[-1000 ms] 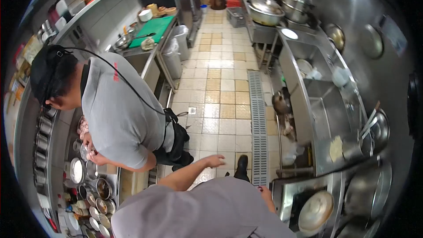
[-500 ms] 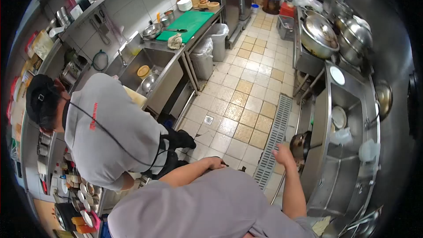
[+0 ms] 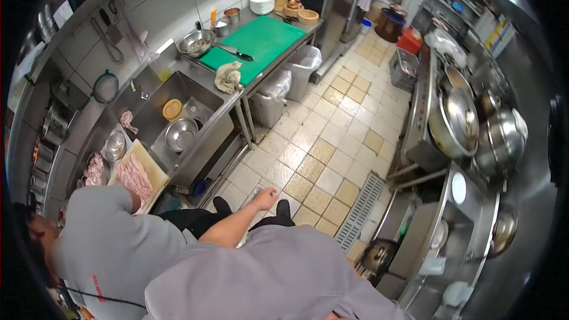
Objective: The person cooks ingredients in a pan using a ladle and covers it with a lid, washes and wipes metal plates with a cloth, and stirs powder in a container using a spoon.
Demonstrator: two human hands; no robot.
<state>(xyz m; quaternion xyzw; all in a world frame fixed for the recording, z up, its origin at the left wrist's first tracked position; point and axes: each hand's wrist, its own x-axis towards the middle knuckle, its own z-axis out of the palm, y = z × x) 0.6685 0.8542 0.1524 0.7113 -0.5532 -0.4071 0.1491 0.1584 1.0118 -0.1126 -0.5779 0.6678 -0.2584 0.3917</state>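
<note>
My left hand [image 3: 265, 199] hangs in front of my body over the tiled floor, fingers curled in a loose fist. Nothing shows in it, and it touches nothing. My right hand is out of view. Left of me a co-worker [image 3: 118, 225] in a grey shirt bends at the counter. By that person lies a pale cutting board [image 3: 157, 176] with raw meat [image 3: 135, 179] on it. Beside the board are a bowl of meat pieces [image 3: 95, 169] and a metal strainer or bowl [image 3: 114, 145].
A sink [image 3: 204, 86] holds a metal bowl [image 3: 181, 134] and a yellow round container [image 3: 172, 109]. Past it, a knife [image 3: 240, 54] and cloth [image 3: 228, 77] lie on a green board [image 3: 267, 41]. Bins [image 3: 269, 101] stand below. At right are a floor grate [image 3: 361, 207], large pots [image 3: 456, 121] and another sink [image 3: 415, 240].
My view has swung and moved forward along the aisle, showing the meat and cutting board. My left hand has swung out to the front left; my right hand has left the view.
</note>
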